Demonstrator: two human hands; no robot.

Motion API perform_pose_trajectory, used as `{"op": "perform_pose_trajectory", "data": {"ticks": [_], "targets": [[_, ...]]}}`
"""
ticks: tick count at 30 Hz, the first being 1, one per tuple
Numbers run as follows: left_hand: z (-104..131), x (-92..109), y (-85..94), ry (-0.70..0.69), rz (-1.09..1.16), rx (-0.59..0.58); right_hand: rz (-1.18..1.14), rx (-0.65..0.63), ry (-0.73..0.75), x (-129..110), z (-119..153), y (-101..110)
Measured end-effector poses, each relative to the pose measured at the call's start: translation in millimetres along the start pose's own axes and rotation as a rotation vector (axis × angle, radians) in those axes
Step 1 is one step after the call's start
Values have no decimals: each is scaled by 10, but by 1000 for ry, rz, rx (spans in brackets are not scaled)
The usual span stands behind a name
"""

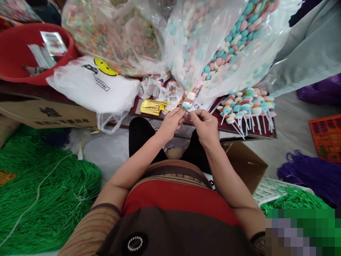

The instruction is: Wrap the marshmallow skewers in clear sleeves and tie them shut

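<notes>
At the table's near edge, my left hand (pixel 173 120) and my right hand (pixel 204 123) meet with fingertips pinched at the lower end of a marshmallow candy stick (pixel 189 99) in a clear wrapper. Pink, white and blue candies show through it, pointing away from me. A thin gold twist tie (pixel 179 105) shows by the left fingertips, at the wrapper's neck; the fingers hide most of it. Beside my left hand lies a bundle of gold twist ties (pixel 153 107). Printed clear wrappers (pixel 172 93) lie behind it. White sticks (pixel 204 106) are just beyond my right hand.
Finished-looking candy sticks (pixel 247 103) are heaped at the table's right end. Big clear bags of candy (pixel 112 35) stand at the back. To the left are a white plastic bag (pixel 93 89) and a red basin (pixel 16 46). Green cords (pixel 48 195) cover the floor.
</notes>
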State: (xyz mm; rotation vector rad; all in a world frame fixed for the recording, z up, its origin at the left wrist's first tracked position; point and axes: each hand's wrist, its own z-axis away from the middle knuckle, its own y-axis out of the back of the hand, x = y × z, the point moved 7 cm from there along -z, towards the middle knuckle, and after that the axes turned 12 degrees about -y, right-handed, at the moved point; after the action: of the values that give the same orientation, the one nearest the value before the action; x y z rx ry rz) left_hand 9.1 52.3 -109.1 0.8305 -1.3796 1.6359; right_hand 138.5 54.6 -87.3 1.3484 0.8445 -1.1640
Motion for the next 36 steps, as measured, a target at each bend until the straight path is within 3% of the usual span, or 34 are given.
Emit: {"op": "perform_pose_trajectory", "data": {"ticks": [5, 11, 14, 16, 20, 26, 28, 33, 36], "targets": [[129, 9, -150, 124, 106, -155, -273, -153, -178, 173, -30, -107], [292, -54, -219, 397, 206, -296, -237, -389, -104, 131, -18, -111], [328, -64, -251, 460, 260, -308, -235, -481, -57, 113, -2, -134], [322, -60, -264, 454, 294, -299, -286, -460, -66, 144, -26, -143], [276, -77, -255, 417, 346, -269, -330, -293, -106, 232, -85, -134], [133, -101, -137, 247, 318, -177, -48, -13, 61, 75, -9, 11], [132, -76, -136, 234, 312, -182, -103, -56, 47, 67, -8, 17], [227, 11, -229, 316, 328, -302, -427, -384, -143, 142, -12, -92], [253, -3, -234, 336, 321, -322, -430, -424, -149, 122, 10, -87]]}}
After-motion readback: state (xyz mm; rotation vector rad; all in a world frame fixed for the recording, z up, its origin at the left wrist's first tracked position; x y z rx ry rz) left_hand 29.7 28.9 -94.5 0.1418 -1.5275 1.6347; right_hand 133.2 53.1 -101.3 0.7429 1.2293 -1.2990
